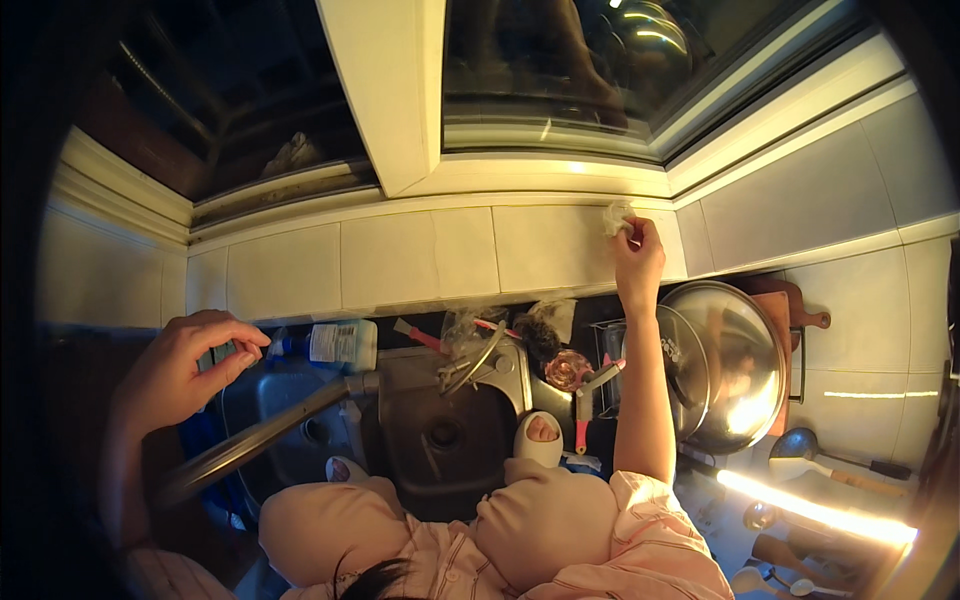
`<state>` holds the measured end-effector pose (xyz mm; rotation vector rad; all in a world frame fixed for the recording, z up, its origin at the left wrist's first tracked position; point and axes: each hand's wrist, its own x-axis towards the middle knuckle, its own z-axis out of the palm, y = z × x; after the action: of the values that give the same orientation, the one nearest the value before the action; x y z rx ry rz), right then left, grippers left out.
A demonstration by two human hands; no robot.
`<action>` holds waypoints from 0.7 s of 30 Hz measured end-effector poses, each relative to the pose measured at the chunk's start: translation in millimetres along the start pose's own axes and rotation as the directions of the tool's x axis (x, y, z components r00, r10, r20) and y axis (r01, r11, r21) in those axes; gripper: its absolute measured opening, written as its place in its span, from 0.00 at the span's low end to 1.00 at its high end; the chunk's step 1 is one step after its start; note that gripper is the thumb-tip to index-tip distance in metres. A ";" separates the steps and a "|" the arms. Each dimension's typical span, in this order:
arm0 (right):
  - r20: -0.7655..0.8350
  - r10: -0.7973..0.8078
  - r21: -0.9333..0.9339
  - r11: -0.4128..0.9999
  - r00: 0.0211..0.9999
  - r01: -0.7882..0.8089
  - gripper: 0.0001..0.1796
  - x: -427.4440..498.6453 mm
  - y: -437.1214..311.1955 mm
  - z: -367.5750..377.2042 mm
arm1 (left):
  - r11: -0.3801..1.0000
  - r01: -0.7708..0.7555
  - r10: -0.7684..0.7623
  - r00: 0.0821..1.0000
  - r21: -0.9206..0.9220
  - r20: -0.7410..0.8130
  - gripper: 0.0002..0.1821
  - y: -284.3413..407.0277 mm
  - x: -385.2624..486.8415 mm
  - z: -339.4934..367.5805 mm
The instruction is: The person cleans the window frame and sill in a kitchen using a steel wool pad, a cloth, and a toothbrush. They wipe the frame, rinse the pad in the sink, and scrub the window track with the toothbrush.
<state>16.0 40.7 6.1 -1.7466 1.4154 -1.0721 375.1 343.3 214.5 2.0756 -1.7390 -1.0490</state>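
My right hand (639, 255) pinches a crumpled whitish tissue or wipe (618, 219). It is at the right end of the tiled window sill (420, 251), close below the white window frame (540, 176). Whether the wipe presses on the tile cannot be told. My left hand (187, 367) hangs at the left with bent fingers, a gap beside the thumb, and nothing visible in it. Beyond its fingertips lies a labelled plastic bottle (341, 345). Under me is a steel sink (450, 480), with my slippered feet (540, 442) on either side of its right basin.
A metal tube (277, 435) crosses over the left basin, and a faucet (476, 367) stands behind the sink. Brushes (581, 420), a dark scrubber (536, 337) and plastic bags crowd the counter. Large lids (739, 367), cutting boards (806, 315) and a bright light strip (817, 506) are at right.
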 end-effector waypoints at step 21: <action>0.397 -0.873 -0.138 0.248 0.283 0.959 0.15 -16.2 -75.9 127.3 | 1.000 -0.014 0.014 1.000 0.007 0.006 0.08 -9.9 -4.8 -11.8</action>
<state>161.9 71.1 9.5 -3.0407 0.2099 -1.0668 390.1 347.4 218.8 2.0635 -1.7598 -1.0477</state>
